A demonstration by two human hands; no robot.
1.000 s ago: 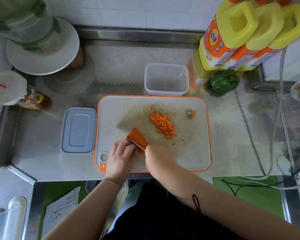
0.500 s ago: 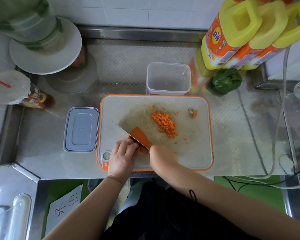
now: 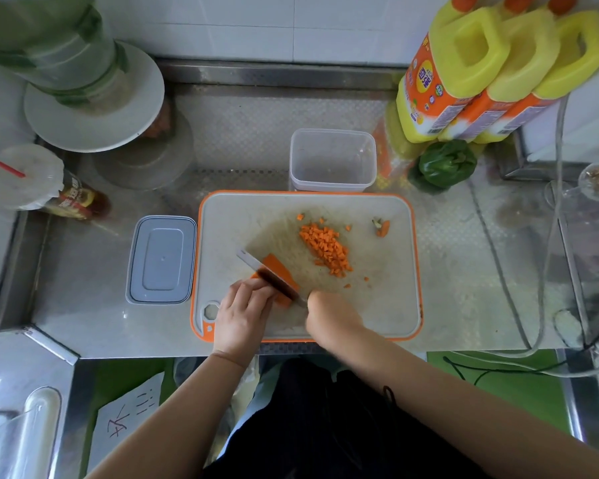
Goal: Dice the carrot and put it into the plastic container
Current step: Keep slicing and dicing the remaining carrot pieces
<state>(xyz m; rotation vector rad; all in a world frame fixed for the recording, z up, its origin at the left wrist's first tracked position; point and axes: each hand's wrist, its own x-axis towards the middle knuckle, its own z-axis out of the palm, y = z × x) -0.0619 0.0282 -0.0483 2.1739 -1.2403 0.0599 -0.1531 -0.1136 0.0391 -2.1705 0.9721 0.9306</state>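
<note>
Nearest, at the front edge of the cutting board (image 3: pixel 388 316): left hand (image 3: pixel 241 318) with fingers curled down on the carrot piece (image 3: pixel 279 271), pinning it to the board. Just to its right, almost touching, right hand (image 3: pixel 329 314) clamped round the handle of a knife (image 3: pixel 274 280). Blade laid slantwise across the carrot piece, tip pointing up and left.

Further in, mid-board: heap of diced carrot (image 3: pixel 325 248), with a few stray cubes scattered round it. Toward the far right of the board, a carrot stub (image 3: pixel 381 228), apart from the heap.

Left of the board, touching its edge, a grey lid (image 3: pixel 162 259) lying flat on the steel counter (image 3: pixel 471 271).

Beyond the board's far edge, just behind it, the clear plastic container (image 3: pixel 332 160), upright, no carrot visible inside. To its right a green pepper (image 3: pixel 445 164), and behind that three yellow bottles (image 3: pixel 491 70) standing side by side against the tiled wall.
</note>
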